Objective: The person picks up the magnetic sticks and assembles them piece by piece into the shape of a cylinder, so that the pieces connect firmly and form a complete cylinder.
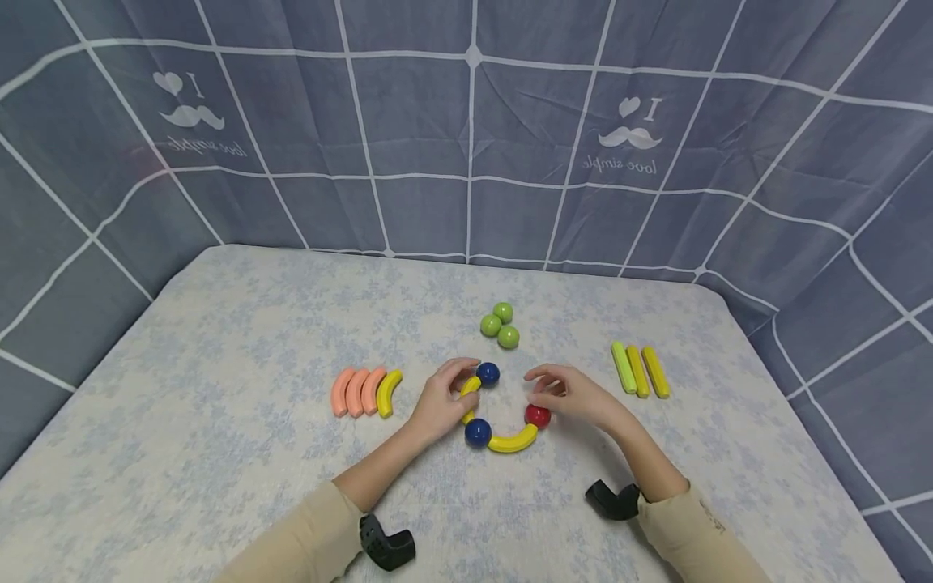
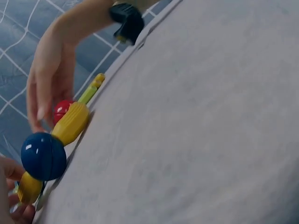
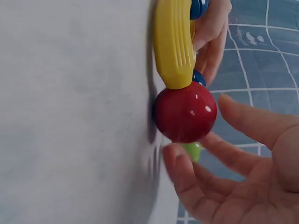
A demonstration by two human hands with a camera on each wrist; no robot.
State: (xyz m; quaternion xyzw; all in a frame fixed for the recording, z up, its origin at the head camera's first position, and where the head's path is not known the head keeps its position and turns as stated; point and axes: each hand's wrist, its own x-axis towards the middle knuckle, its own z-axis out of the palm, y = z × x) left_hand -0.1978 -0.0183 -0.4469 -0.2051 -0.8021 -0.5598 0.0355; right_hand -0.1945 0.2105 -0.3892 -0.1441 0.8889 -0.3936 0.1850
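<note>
A: What is the left grip (image 1: 440, 402) doing?

B: It is pinching a bent yellow stick (image 1: 471, 385). The thumb and fingers curl round it, and the back of the hand faces up.

A: How does that arm go?

B: It slants in from the bottom left, up to the middle. A tan sleeve (image 1: 302, 534) covers the lower part, and a black block (image 1: 388, 549) sits by the wrist.

A: And the right grip (image 1: 572, 397)?

B: It comes in from the right side. The wrist bends, so the fingers point across to the left grip. The thumb and fingers are spread apart around the red ball (image 1: 538, 415). There is a gap between the thumb and the ball. I can't tell if a finger touches it.

A: Where is the red ball?

B: On the counter (image 1: 248, 340), at the end of another yellow stick (image 1: 513, 441). That stick runs to the near blue ball (image 1: 478, 433). Next comes the stick in the left grip, then the far blue ball (image 1: 488, 373). They make a curved row.

A: What else is there?

B: Three green balls (image 1: 508, 337) sit close together farther back. Three pink sticks (image 1: 355, 393) lie to the left, and three straight sticks (image 1: 636, 372) to the right.
</note>
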